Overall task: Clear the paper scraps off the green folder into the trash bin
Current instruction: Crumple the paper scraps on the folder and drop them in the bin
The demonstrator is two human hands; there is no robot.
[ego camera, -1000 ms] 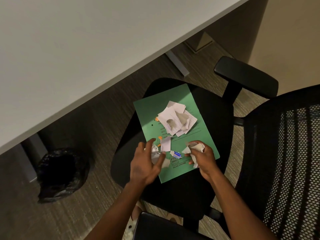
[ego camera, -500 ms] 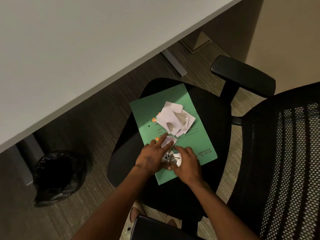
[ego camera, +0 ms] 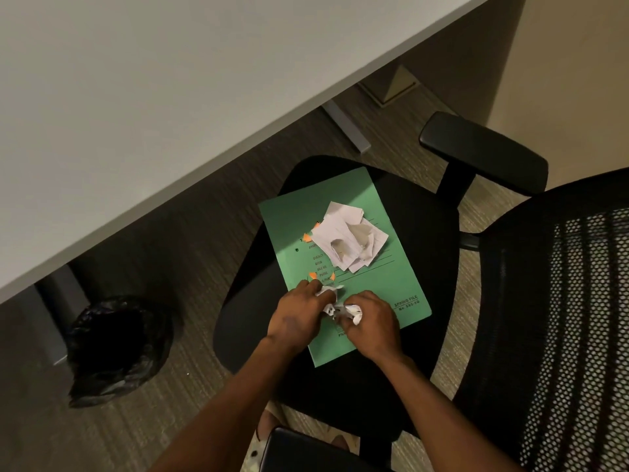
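Black plastic lines the round trash bin (ego camera: 117, 345), which stands on the carpet under the white desk (ego camera: 170, 97), to the left of the chair; its inside is too dark to tell what it holds. The flat green paper folder (ego camera: 367, 291) lies on the black seat of the office chair (ego camera: 422, 233). A loose pile of white torn paper scraps (ego camera: 347, 241) rests on the upper half of the folder, with a few small orange bits (ego camera: 308, 237) beside it. Over the lower half, the left hand (ego camera: 299, 315) and the right hand (ego camera: 371, 323) are close together, and the curled fingers of both grasp crumpled white scraps (ego camera: 340, 306) between them. Compared with one second ago, the hands have come together from apart, and the small scraps that lay between them on the folder are now gathered in the fingers. The upper pile has stayed in its place.
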